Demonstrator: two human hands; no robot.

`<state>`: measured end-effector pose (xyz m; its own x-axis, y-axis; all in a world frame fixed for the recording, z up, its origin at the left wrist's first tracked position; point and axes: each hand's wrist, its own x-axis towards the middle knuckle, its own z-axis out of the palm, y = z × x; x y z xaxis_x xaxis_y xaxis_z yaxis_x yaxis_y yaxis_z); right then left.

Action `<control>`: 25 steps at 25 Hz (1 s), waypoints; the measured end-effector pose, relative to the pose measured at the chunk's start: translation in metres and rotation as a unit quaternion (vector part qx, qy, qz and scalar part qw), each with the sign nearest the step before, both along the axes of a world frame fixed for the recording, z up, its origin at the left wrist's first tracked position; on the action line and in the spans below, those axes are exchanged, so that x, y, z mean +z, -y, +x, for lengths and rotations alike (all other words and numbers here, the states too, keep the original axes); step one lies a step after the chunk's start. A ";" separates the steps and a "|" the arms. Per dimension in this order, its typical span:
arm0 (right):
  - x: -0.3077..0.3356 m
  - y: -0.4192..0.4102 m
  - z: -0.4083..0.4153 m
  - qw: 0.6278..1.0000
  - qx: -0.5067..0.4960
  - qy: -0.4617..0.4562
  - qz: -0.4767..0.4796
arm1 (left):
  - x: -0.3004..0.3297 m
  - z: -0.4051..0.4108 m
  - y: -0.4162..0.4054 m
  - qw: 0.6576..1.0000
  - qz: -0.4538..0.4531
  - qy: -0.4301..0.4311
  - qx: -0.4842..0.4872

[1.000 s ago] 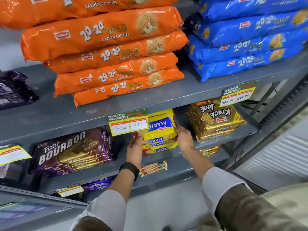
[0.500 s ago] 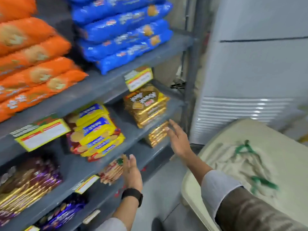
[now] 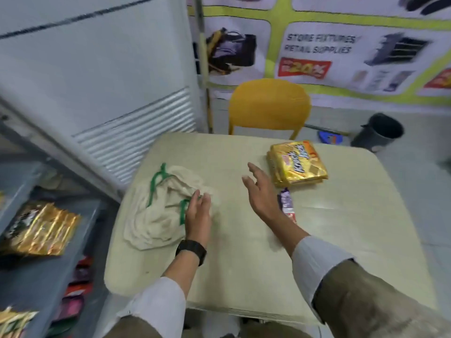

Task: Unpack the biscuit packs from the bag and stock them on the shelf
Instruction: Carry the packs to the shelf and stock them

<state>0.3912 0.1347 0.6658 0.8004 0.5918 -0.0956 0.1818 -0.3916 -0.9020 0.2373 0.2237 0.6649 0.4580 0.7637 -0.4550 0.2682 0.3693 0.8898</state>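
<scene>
Person's attire, as seen from the head view. Left hand (image 3: 198, 213): black wristwatch (image 3: 191, 250) with a broad dark strap on the wrist. Above the watch, a pale grey-white shirt cuff (image 3: 156, 303), then an olive-brown outer sleeve. Right hand (image 3: 262, 193): no watch; same pale ribbed cuff (image 3: 314, 262) and olive-brown sleeve (image 3: 373, 303).

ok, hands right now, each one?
Left hand: open, fingers over the cloth bag, gripping nothing.
Right hand: open, empty, above the table.
</scene>
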 end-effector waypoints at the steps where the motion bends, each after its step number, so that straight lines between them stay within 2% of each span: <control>1: -0.003 0.018 0.008 1.000 -0.013 0.000 -0.007 | -0.005 0.011 0.012 1.000 -0.008 -0.011 -0.022; 6: -0.023 0.133 0.053 0.989 -0.133 -0.045 -0.034 | -0.034 0.072 0.090 0.982 -0.072 -0.058 -0.162; 11: -0.041 0.186 0.054 0.978 -0.184 -0.074 -0.064 | -0.051 0.090 0.124 0.966 -0.101 -0.092 -0.220; 14: -0.047 0.200 0.056 0.977 -0.188 -0.080 -0.066 | -0.060 0.095 0.135 0.964 -0.105 -0.099 -0.223; 17: -0.054 0.207 0.072 0.981 -0.157 -0.098 -0.057 | -0.067 0.103 0.149 0.970 -0.145 -0.122 -0.154; 19: -0.064 0.205 0.097 0.986 -0.103 -0.120 -0.059 | -0.068 0.109 0.167 0.966 -0.228 -0.110 -0.046; 22: -0.080 0.190 0.138 0.986 -0.002 -0.148 -0.072 | -0.059 0.125 0.208 0.929 -0.355 -0.046 0.099; 25: -0.096 0.173 0.173 0.979 0.087 -0.168 -0.074 | -0.074 0.148 0.244 0.906 -0.381 -0.021 0.184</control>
<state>0.5638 -0.0380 0.5695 0.5970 0.6766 -0.4310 -0.0402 -0.5113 -0.8585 0.3857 -0.0203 0.5904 0.2071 0.3181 -0.9252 0.0297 0.9432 0.3309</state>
